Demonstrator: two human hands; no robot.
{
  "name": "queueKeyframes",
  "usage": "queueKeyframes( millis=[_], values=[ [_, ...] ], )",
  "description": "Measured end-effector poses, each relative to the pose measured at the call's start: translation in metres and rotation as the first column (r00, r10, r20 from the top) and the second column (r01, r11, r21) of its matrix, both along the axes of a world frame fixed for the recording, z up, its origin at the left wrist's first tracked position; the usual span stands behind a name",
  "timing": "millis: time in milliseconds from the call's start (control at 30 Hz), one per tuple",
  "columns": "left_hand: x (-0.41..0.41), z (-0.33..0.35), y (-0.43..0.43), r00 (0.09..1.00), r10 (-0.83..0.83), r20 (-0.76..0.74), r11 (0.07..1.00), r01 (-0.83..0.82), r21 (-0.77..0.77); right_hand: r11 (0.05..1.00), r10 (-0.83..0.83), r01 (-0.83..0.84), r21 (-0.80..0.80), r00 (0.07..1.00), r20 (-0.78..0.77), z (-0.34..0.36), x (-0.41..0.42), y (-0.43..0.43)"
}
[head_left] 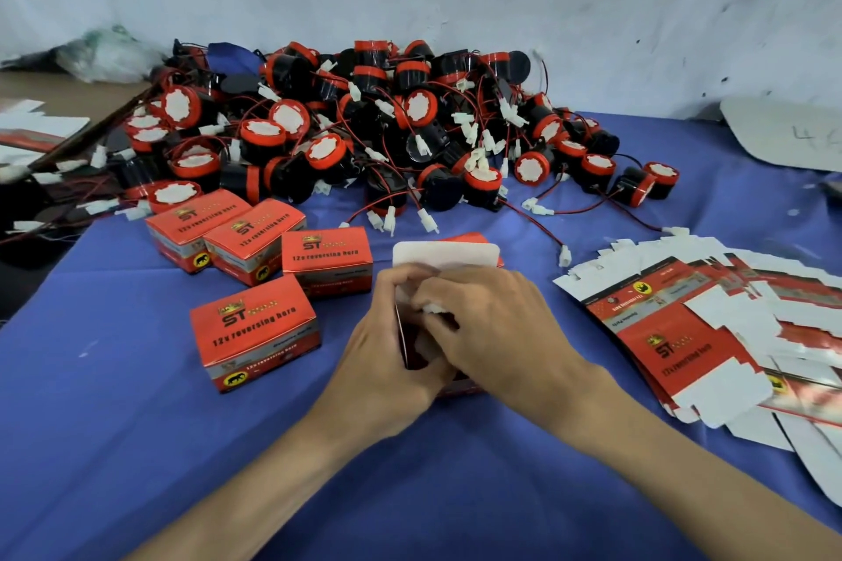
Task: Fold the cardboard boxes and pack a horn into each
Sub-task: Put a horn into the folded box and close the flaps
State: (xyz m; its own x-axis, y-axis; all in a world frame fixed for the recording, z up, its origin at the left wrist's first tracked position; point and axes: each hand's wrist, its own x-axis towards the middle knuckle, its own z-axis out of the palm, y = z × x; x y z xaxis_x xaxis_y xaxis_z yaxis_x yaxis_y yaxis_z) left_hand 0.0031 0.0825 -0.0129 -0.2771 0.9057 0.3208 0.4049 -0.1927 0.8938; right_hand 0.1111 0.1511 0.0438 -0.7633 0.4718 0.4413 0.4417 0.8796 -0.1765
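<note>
Two hands on one open box (444,253): left hand (387,360) grips its side, right hand (492,323) pinches a white plug (433,309) at its mouth. Closed boxes (253,333) sit left of them, horn pile (364,128) beyond, flat blanks (683,333) right.

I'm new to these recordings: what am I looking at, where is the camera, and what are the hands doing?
There is no machine here: a person works with bare hands, and the one picture comes from a camera worn on their head, looking down. A blue cloth covers the table. At the back lies a pile of black and red round horns with wires and white plugs. Four closed red cardboard boxes stand on the left; flat unfolded box blanks lie fanned on the right. The left hand and right hand both grip an open red box, its white flap up; its contents are hidden.
</note>
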Motion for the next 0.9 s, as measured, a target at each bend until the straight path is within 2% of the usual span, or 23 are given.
queueKeyframes(
  millis=[67, 133, 267, 367, 500, 567, 767, 900],
  values=[
    [0.001, 0.002, -0.001, 1.000, 0.005, -0.014, 1.000, -0.005, -0.009, 0.979, -0.094, 0.094, 0.183, 0.996, -0.005, 0.006, 0.004, 0.001],
    [0.001, 0.003, -0.002, 1.000, 0.018, -0.014, 0.999, -0.018, -0.030, 0.948, -0.170, 0.163, 0.274, 0.985, 0.002, 0.012, 0.009, 0.003],
    [0.001, 0.005, -0.003, 0.999, 0.010, -0.046, 1.000, -0.011, -0.023, 0.970, -0.054, 0.028, 0.242, 0.993, 0.103, 0.000, 0.003, -0.005],
    [0.001, 0.005, -0.003, 0.999, 0.006, -0.054, 1.000, -0.007, -0.028, 0.988, 0.072, -0.089, 0.126, 0.988, 0.134, -0.002, -0.003, -0.004],
    [-0.001, 0.005, -0.002, 0.998, -0.003, -0.057, 1.000, 0.002, -0.020, 0.964, 0.227, -0.193, -0.181, 0.954, 0.195, 0.007, 0.004, 0.006],
    [-0.001, 0.005, -0.001, 0.999, -0.015, -0.051, 1.000, 0.014, -0.024, 0.951, 0.273, -0.227, -0.212, 0.937, 0.217, 0.007, 0.010, 0.010],
    [-0.004, 0.000, -0.002, 0.996, -0.011, -0.085, 1.000, 0.009, -0.017, 0.947, 0.232, -0.150, -0.283, 0.931, 0.281, 0.010, 0.004, 0.012],
    [-0.002, 0.002, -0.002, 0.995, -0.062, -0.074, 0.998, 0.059, -0.038, 0.886, 0.203, -0.088, -0.456, 0.956, 0.211, 0.011, 0.007, 0.017]
  ],
)
